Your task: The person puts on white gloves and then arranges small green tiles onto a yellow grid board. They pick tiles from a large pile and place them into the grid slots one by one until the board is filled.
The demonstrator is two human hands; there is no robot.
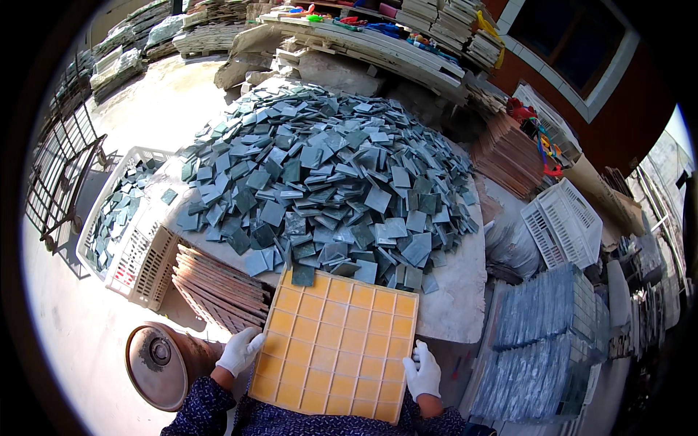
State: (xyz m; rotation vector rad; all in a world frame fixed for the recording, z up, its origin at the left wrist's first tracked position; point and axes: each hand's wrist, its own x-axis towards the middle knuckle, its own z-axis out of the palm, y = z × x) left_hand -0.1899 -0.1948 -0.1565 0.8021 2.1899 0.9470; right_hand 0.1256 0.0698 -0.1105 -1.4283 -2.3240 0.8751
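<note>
A yellow square tray (337, 341) with pale ridges dividing it into a grid is tilted in front of me, its far edge against the tile pile. My left hand (240, 351), in a white glove, is closed on the tray's left edge. On the opposite edge, my right hand (423, 371), also gloved, has its fingers curled at the rim. One dark green tile (302, 275) lies over the tray's far left corner; the visible grid cells hold no tiles. Beyond it spreads a big heap of square grey-green stone tiles (327, 167).
The heap rests on a pale tabletop (458, 298). Left are a white crate of tiles (149, 265), stacked reddish boards (218, 287) and a rusty drum (156, 367). Right are wrapped tile stacks (527, 370), another white crate (563, 225) and reddish sheets (509, 156). A wheeled metal cart (62, 167) stands far left.
</note>
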